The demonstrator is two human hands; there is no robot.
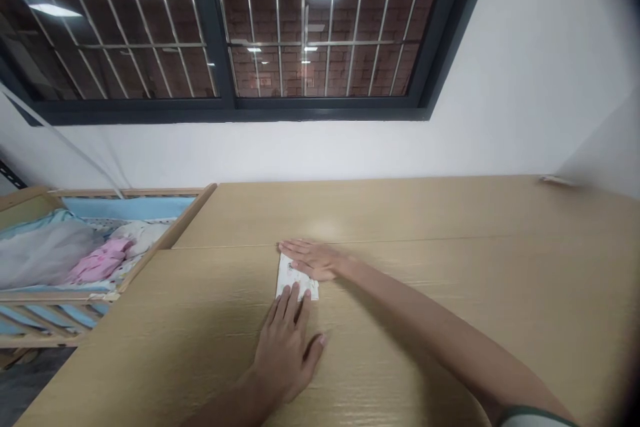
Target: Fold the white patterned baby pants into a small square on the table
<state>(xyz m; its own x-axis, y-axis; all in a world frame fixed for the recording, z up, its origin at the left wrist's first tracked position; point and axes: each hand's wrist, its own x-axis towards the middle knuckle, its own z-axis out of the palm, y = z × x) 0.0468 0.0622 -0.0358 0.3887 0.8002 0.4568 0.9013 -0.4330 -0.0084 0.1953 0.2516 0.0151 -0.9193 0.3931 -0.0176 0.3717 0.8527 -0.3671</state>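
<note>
A small white rectangular piece with a faint printed pattern (291, 277) lies flat on the light wooden surface (425, 300). Whether it is paper or folded cloth, I cannot tell. Across its far end rests my right hand (313, 259), flat and open, fingers pointing left. My left hand (286, 347) is also open, with its fingertips on the near edge of the white piece and the thumb out to the right. The fingers of both hands cover parts of the piece.
A wooden crib (193, 217) stands at the left, holding pink cloth (103, 260) and pale bedding. A seam crosses the surface near my right hand. Behind are a white wall (320, 150) and a barred window (325, 107). A small pale object (557, 180) lies at the far right corner.
</note>
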